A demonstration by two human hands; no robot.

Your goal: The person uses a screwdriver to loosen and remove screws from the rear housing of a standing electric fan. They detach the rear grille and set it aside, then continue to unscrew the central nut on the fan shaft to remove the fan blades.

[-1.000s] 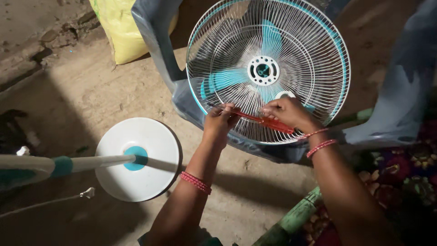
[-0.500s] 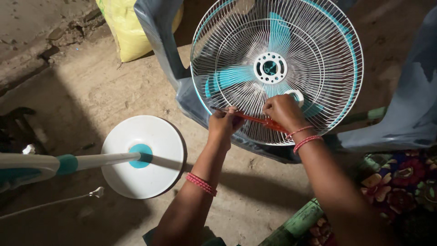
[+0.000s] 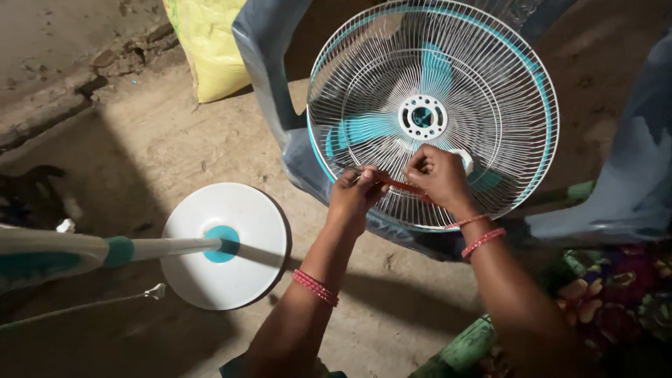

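- The fan head [image 3: 448, 91], a round white wire grille with teal blades behind it, lies face-up on a grey plastic chair [image 3: 269, 70], straight ahead of the person and above both hands in the view. Its hub sits just beyond the knuckles.
- The fan's round white base [image 3: 224, 245] with its teal collar lies on the dirt floor [image 3: 140, 147] to the left, well apart from the grille. Its pole [image 3: 168, 246] runs off toward the left edge.
- A yellow sack [image 3: 210, 42] leans behind the chair. A patterned cloth [image 3: 616, 294] shows at the lower right.
- The left hand [image 3: 355, 192] is closed over the near-left part of the grille, pinching one end of a thin red tool.
- The right hand [image 3: 437, 175] is closed over the tool's other end, touching the wires just below the hub. It is the hand nearer the hub; red bangles circle both wrists.
- The red tool [image 3: 397, 185] lies flat on the grille between the two hands, its long axis running left to right and dipping slightly toward the right. Only a short middle stretch shows; the tips are hidden in the fingers.
- A small white round part [image 3: 463, 159] sits on the grille just beside the right hand.
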